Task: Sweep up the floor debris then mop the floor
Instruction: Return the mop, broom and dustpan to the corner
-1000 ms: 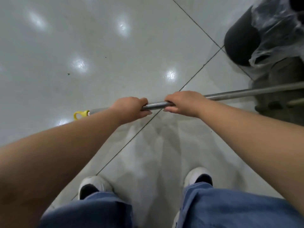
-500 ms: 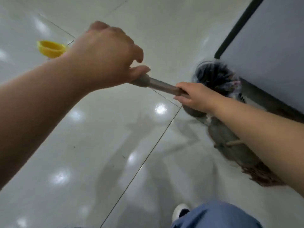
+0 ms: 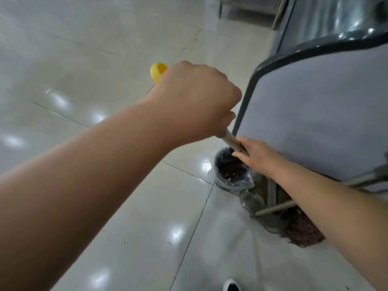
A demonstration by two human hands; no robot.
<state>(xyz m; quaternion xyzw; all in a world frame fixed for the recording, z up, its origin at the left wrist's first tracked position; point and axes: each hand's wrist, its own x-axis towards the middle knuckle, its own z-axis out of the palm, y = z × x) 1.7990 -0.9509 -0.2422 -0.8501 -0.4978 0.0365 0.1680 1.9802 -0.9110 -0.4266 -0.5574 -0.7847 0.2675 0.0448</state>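
Note:
My left hand grips the top of a long metal handle, just below its yellow end cap. My right hand holds the same handle lower down. The handle slopes down to the right, and everything below my right hand is hidden behind that hand and forearm. Directly under my right hand stands a small round bin lined with a clear plastic bag and holding dark debris. A grey dustpan and a brown-bristled broom lie on the floor beside it.
A pale table with a dark rounded edge fills the right side, close to both hands and above the bin. Glossy white floor tiles stretch to the left and ahead. Metal furniture legs stand at the far top. My shoe shows at the bottom.
The handle has swung from lying level across my body to steeply tilted, with my left hand raised and my right hand lowered over the bin. The view has turned toward the table.

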